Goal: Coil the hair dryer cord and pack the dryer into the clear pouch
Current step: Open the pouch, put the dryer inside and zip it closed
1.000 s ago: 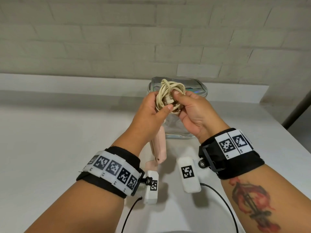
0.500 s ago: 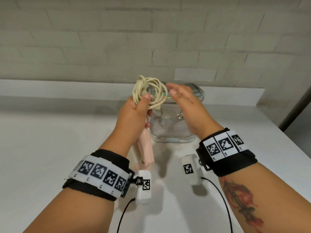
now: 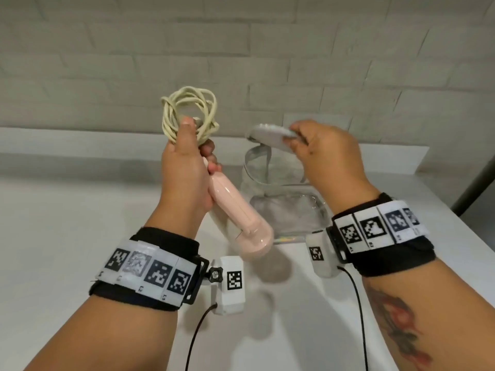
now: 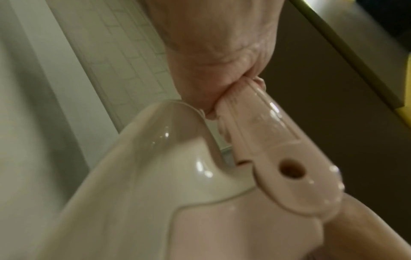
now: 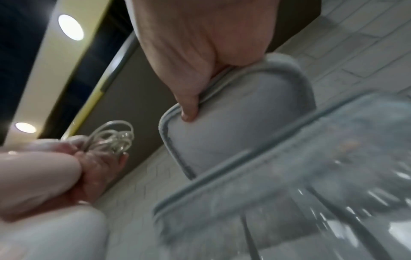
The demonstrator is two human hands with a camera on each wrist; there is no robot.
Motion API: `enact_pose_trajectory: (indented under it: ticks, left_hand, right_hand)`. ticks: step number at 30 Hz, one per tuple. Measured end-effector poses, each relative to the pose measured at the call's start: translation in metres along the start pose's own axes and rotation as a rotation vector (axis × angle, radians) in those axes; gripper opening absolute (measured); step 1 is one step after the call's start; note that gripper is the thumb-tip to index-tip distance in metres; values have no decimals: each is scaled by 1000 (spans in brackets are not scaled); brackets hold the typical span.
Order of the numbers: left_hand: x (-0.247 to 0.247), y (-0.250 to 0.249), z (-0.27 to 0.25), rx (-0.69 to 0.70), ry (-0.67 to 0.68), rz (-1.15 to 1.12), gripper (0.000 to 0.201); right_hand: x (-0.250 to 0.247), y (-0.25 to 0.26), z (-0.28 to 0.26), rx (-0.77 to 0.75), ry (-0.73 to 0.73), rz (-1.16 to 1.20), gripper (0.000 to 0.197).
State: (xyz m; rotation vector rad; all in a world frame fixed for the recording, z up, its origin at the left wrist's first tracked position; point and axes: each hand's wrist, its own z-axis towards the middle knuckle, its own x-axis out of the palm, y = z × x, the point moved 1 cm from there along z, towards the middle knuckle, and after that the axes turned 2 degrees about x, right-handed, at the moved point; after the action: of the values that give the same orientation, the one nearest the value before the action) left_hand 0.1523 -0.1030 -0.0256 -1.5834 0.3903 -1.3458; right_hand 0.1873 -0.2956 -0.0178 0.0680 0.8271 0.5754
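Cord [image 3: 188, 113] already coiled, bundled in left hand [image 3: 184, 172], whose fingers are wrapped around both the loops and the folded handle of the pink hair dryer [image 3: 241, 218]. Dryer held off the desk [image 3: 67, 223], body hanging low toward the person, just left of the pouch.

Clear pouch [image 3: 284, 207] stands on the desk toward the back edge, near the wall. Right hand [image 3: 326, 153] pinches the pouch's grey lid flap [image 3: 270, 133] and holds it raised; mouth looks open.

Step in hand, by my reading: opening the pouch for loading. Next move calls for keeping the flap back, swinging the dryer over the mouth and lowering it in without the coil springing loose.
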Motion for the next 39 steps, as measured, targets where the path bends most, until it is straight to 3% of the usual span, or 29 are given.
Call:
enact_pose_trajectory:
  ticks: [6,12,16,19,23,28,34,39]
  left_hand:
    - [41,-28,2,95,-68,-243,26]
    - [79,-64,-2,319,45,-304,29]
    - [88,-64,-6,500,90,-204,25]
    - [87,-34,-6,583,124,-10,25]
    - [79,8,-4,761,235,275,4]
    - [54,54,8,867,526,788,33]
    - [48,71,15,723,837,1369,22]
    - [86,85,12,416,886,1912,36]
  right_hand:
    - [-24,9,14,69,-41,173,24]
    - [-28,2,16,186,-34,281,23]
    - [-33,2,18,243,-17,337,22]
    - [-34,4,18,273,-36,385,21]
    - [-34,7,19,275,-77,412,20]
    - [-33,0,18,310,-94,399,19]
    - [-26,9,18,270,-72,348,22]
    - [-20,27,13,147,-29,275,24]
